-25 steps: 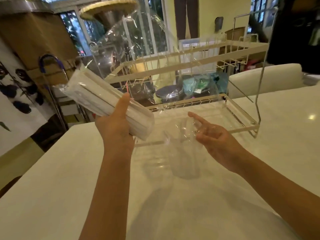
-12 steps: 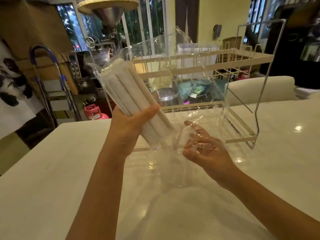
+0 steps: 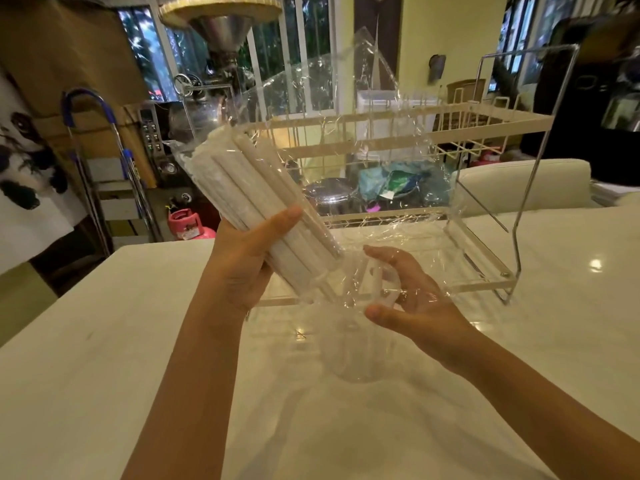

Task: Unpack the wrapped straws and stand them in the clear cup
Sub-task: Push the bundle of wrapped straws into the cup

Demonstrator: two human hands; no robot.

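Note:
My left hand (image 3: 242,268) grips a bundle of white paper-wrapped straws (image 3: 249,188), still inside a loose clear plastic bag (image 3: 346,109) that billows up and to the right. The bundle tilts, its lower ends pointing down toward the mouth of the clear cup (image 3: 349,355), which stands on the white table (image 3: 104,375). Thumb and fingers of my right hand (image 3: 415,299) curve around the cup's rim from the right, with bag film draped over them. The cup is see-through and hard to make out.
A two-tier wire dish rack (image 3: 485,123) stands on the table just behind the cup. A white chair back (image 3: 519,185) sits beyond the far table edge. A pink gas canister (image 3: 187,225) and a folded ladder (image 3: 90,168) are on the floor at left.
My left hand has swung the straw bundle from nearly level to steeply tilted, lower ends over the cup. My right hand has moved in from open beside the cup to curling around its rim.

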